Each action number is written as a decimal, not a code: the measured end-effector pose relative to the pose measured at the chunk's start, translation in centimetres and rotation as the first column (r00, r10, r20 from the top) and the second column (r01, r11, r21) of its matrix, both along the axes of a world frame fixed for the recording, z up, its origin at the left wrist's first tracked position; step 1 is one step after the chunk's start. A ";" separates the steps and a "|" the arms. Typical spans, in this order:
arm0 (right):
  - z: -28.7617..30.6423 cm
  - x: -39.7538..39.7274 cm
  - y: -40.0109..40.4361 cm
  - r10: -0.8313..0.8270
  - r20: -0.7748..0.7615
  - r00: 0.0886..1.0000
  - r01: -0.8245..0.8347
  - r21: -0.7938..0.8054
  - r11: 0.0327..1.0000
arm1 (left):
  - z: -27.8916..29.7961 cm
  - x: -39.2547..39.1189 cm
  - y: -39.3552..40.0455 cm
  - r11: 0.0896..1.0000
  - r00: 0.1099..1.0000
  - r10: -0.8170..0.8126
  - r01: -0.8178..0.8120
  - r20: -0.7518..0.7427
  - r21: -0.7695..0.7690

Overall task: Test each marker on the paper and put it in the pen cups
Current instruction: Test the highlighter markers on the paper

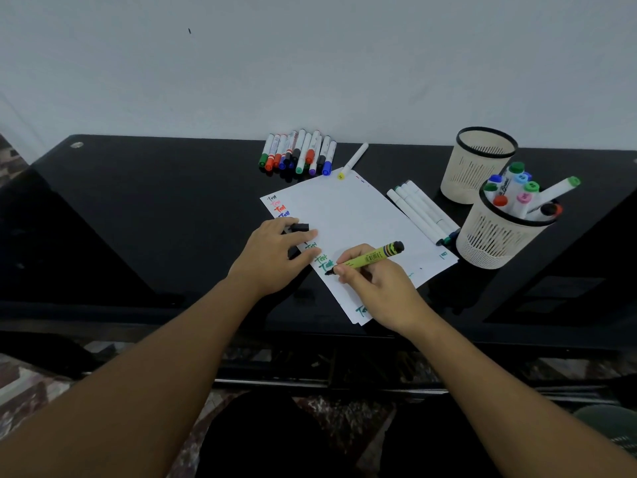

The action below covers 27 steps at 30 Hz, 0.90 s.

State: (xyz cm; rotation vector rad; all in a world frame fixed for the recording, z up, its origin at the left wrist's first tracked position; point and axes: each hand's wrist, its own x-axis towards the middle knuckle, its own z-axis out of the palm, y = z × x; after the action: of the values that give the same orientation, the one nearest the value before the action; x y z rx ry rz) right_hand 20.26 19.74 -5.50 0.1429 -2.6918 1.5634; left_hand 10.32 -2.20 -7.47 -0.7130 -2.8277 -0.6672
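My right hand (375,284) grips a yellow-green marker (370,257), its dark tip touching the white paper (358,215) beside several coloured "Test" words down the left edge. My left hand (275,253) rests on the paper's left edge, fingers curled over a black cap (298,228). A row of capped whiteboard markers (298,151) lies at the back of the table. A white marker with a yellow end (353,161) lies at the paper's top corner. Several white markers (422,212) lie right of the paper. One beige pen cup (506,236) holds several markers; the other pen cup (479,167) behind it looks empty.
Everything sits on a glossy black table (155,208) against a pale wall. The table's front edge runs just below my wrists. A patterned floor shows beneath.
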 end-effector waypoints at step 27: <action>0.1 0.2 0.2 -0.060 -0.034 0.998 0.062 0.039 0.997 | 0.1 0.2 0.1 1.000 1.000 -0.004 0.004 -0.009 0.024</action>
State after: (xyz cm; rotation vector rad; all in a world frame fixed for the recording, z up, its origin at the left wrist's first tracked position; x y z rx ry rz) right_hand 20.47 19.99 -5.38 0.0860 -2.6767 1.4777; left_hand 10.55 -2.11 -7.33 -0.7160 -2.8056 -0.6959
